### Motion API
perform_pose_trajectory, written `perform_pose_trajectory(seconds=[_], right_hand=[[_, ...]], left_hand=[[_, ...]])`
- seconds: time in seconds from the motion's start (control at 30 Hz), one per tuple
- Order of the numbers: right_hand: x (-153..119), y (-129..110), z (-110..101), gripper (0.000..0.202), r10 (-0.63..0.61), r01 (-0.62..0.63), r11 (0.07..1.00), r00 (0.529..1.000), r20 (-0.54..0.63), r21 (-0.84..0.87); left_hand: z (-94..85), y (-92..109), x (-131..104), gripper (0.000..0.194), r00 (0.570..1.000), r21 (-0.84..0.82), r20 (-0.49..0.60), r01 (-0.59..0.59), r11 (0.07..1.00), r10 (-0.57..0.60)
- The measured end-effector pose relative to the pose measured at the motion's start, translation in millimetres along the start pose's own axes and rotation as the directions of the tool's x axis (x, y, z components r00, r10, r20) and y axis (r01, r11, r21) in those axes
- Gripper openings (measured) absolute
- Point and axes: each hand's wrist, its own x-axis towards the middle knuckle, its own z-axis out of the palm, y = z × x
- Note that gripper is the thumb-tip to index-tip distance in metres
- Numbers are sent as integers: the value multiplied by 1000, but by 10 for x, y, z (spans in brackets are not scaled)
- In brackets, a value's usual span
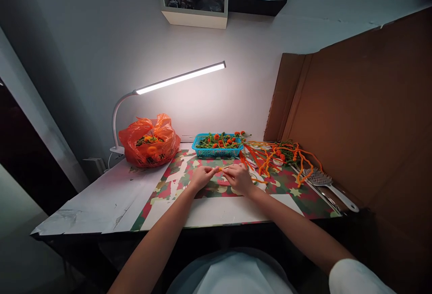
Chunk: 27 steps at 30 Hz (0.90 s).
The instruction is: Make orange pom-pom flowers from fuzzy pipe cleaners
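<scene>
So the left hand (pixel 201 178) and right hand (pixel 238 179) meet over the camo-patterned sheet (pixel 162 189) on the white-topped bench (pixel 91 204), each grip pinched closed, fingertips on a tiny orange-yellow piece (pixel 220 169) that's too small to make out properly. Just behind them there's a blue plastic basket (pixel 218 152) full of orange blooms with green stems, with a tangle of fuzzy orange strands (pixel 266 164) off to the right and a translucent orange-red plastic bag (pixel 150 154) over on the left.

Gap between orange bag (pixel 150 153) and blue basket (pixel 218 152), orange strands (pixel 263 166) the rightward obstacle.
</scene>
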Motion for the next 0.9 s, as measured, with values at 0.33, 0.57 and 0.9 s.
perform_pose_trajectory(seconds=[0.33,0.57,0.9], right_hand=[[8,356,-71,36,214,-316,721,948,235,617],[178,469,-168,36,227,-438,774,866,445,458],[159,38,-160,14,133,-131,991,988,82,-19]], left_hand=[[15,3,-3,52,989,-168,87,-103,980,118],[-4,58,-65,51,958,4,193,-218,976,213],[-8,19,-21,54,998,193,15,-59,979,57]])
